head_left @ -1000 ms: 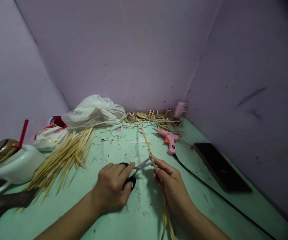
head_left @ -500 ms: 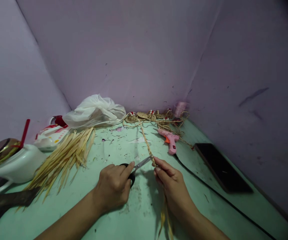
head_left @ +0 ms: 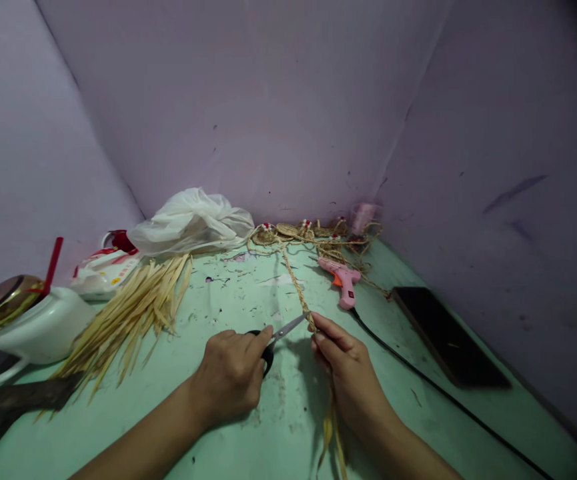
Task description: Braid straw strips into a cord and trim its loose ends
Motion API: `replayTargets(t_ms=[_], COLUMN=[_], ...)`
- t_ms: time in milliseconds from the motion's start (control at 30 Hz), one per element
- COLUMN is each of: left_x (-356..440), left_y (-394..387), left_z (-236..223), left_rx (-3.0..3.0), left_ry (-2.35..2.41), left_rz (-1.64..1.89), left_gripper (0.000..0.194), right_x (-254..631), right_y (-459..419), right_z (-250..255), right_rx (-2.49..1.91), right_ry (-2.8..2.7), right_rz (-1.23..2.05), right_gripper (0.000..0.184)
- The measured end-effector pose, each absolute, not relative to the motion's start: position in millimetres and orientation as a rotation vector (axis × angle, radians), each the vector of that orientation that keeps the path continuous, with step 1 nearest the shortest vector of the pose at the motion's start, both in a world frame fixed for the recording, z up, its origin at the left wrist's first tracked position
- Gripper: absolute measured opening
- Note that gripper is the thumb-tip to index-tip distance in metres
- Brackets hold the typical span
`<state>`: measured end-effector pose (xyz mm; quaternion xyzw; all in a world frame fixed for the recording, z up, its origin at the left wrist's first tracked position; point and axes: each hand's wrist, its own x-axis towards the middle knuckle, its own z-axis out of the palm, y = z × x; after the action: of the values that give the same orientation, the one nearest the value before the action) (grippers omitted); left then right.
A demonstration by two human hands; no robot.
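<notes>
Left hand (head_left: 233,373): wrapped around the handles of the scissors (head_left: 289,328), blades at the braid (head_left: 294,281).
Right hand (head_left: 343,357): pinching the braid, apart from the left hand.
Braid: runs from the right hand toward the worktop's (head_left: 278,443) far edge.
Phone (head_left: 451,340): near the right edge.

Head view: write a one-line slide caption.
Left hand holds scissors at a braided cord pinched by the right hand over a green table.

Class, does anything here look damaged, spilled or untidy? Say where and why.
Yes. The green tabletop looks worn: dark specks and scuffed patches break its even colour beyond the left hand. The right-hand wall carries dark streaks, standing out against plain purple.
</notes>
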<state>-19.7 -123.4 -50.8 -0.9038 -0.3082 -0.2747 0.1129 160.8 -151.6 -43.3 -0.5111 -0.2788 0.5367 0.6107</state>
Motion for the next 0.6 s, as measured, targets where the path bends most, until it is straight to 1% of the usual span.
replayTargets(t_ms=[167, 400, 600], left_x=[-21.4, -20.0, -19.7], left_y=[-122.8, -124.7, -124.1], left_z=[-48.4, -48.9, -49.9], left_rx=[-2.683, -2.614, -2.586], left_ry=[-0.996, -1.031, -1.009], left_rz=[-0.884, -0.820, -0.808], left_gripper=[0.041, 0.043, 0.043], right_x=[160.1, 158.8, 159.5], right_y=[-150.6, -150.9, -152.6], right_z=[-39.5, -36.8, -41.4], right_rx=[-1.161, -1.133, -1.180], right_ry=[-0.579, -0.551, -0.640], right_rz=[1.293, 1.355, 1.301], right_gripper=[0.034, 0.035, 0.034])
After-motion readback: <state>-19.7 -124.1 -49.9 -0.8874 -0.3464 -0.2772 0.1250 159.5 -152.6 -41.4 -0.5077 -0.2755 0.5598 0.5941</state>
